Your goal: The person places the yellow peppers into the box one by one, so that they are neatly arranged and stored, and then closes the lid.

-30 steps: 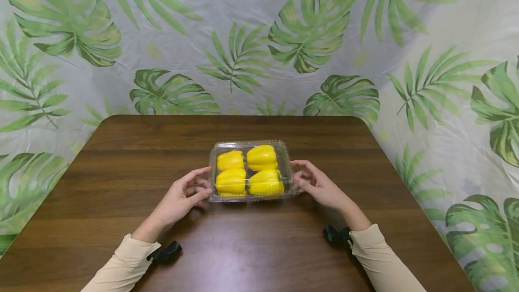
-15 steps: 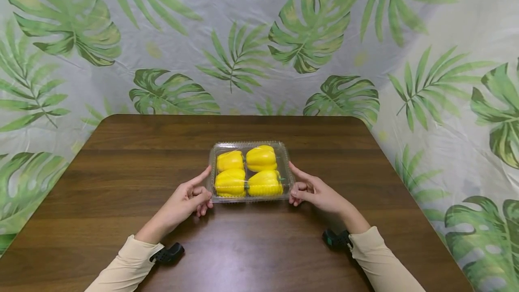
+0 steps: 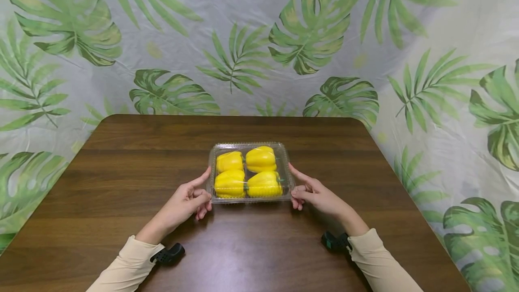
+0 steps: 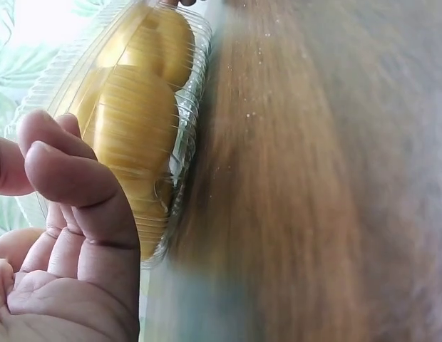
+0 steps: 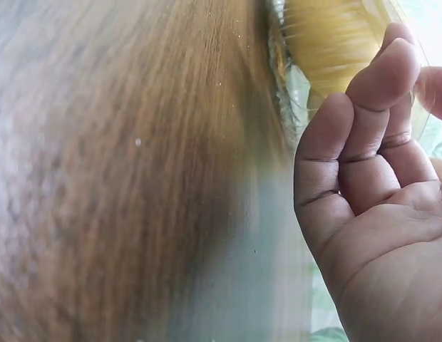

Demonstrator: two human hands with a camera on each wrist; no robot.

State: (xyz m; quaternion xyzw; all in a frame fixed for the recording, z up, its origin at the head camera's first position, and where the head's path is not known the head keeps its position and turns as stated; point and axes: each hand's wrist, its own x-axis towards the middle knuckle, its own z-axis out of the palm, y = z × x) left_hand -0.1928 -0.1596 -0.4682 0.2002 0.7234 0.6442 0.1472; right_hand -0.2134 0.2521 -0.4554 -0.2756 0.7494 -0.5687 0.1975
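A clear plastic clamshell box (image 3: 211,148) with ridged edges lies in the middle of the head view. Several yellow bell peppers (image 3: 230,183) show through its lid, set in two rows. My left hand (image 3: 184,204) pinches the box's near left corner between thumb and curled fingers, its index finger stretched along the left side. At the near right corner my right hand (image 3: 322,195) pinches the rim likewise, index finger pointing up the right side. In the left wrist view, yellow peppers (image 4: 132,121) show beyond my curled fingertips (image 4: 53,171). The right wrist view shows the box's ridged edge (image 5: 285,85) beside my fingers.
The brown wooden table (image 3: 251,247) extends around the box, with its far edge behind it. A leaf-patterned cloth (image 3: 243,35) hangs behind the table and along the right. Black wrist-worn devices (image 3: 168,254) sit at both cuffs.
Both index fingers have straightened along the box's sides, while the other fingers have curled in under the near corners. The box has shifted very slightly toward me.
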